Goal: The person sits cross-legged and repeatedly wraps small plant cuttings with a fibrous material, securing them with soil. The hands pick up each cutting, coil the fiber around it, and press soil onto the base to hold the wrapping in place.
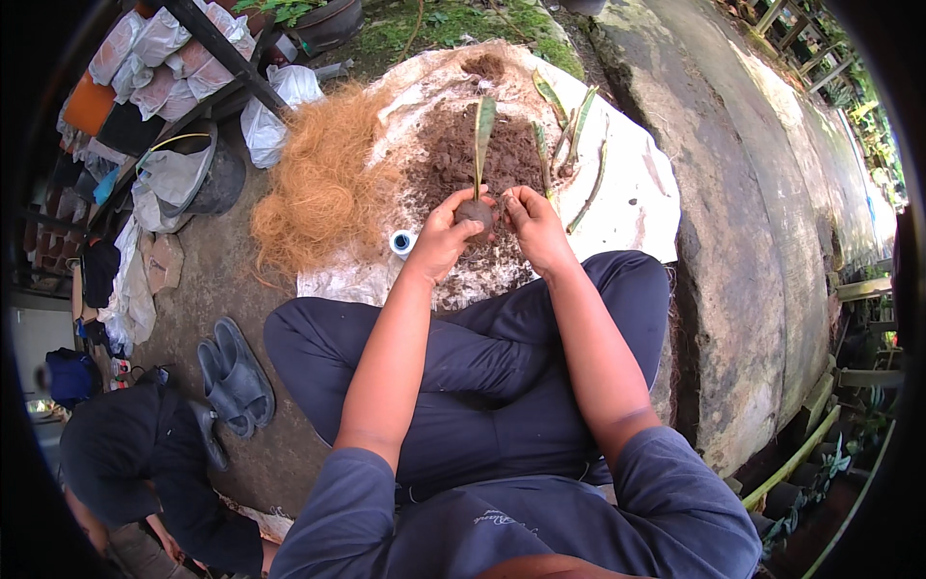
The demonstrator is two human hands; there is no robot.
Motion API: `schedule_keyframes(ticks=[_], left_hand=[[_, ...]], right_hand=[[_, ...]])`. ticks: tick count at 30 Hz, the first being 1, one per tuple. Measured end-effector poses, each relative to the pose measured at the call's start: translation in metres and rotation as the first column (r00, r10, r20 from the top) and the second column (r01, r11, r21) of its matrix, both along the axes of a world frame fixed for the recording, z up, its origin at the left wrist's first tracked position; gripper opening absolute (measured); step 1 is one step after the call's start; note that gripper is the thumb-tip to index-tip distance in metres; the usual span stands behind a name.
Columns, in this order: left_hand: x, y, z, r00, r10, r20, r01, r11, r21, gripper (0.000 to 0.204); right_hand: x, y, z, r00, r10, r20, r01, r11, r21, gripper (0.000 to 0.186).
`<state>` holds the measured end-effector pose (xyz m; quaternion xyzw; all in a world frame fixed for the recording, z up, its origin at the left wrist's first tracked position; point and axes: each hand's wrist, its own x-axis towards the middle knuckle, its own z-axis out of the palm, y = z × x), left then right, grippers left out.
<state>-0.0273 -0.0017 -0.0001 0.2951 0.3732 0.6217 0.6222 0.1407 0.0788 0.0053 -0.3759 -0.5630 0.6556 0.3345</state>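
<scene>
My left hand (442, 236) is closed around a dark round ball of soil (473, 216), held over the sheet in front of my crossed legs. From its top a long green snake plant leaf (483, 135) with pale edges stands upright. Beside the ball, my right hand (538, 230) has its fingers pinched together; whatever they hold is too small to make out. Behind both hands lies a heap of brown crumbly soil (446, 154). A spool of thread (402, 242) stands near my left wrist. Several more snake plant leaves (580, 125) lie right of the heap.
A white sheet (637, 207) is spread beneath the soil. Tangled brown coconut fibre (313, 193) is piled at its left. Grey slippers (234, 374) rest on the ground, near another person's dark-clothed legs (125, 454). White bags (275, 116) and a bucket (220, 179) stand far left.
</scene>
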Motion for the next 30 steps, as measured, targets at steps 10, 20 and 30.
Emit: schedule_keyframes(ticks=[10, 20, 30], left_hand=[[0.002, -0.001, 0.007, 0.999, 0.038, -0.034, -0.039, 0.998, -0.046, 0.049], [-0.003, -0.004, 0.003, 0.999, -0.024, 0.046, 0.023, 1.0, 0.02, 0.052], [-0.014, -0.004, -0.001, 0.948, 0.129, 0.29, -0.167, 0.98, 0.112, 0.031]], right_hand=[[-0.005, -0.011, 0.019, 0.973, 0.012, -0.232, -0.065, 0.973, -0.221, 0.011], [-0.006, -0.014, 0.027, 0.951, 0.27, -0.151, -0.279, 0.96, -0.04, 0.01], [0.0, 0.003, 0.018, 0.921, -0.143, -0.362, 0.006, 0.935, -0.354, 0.027]])
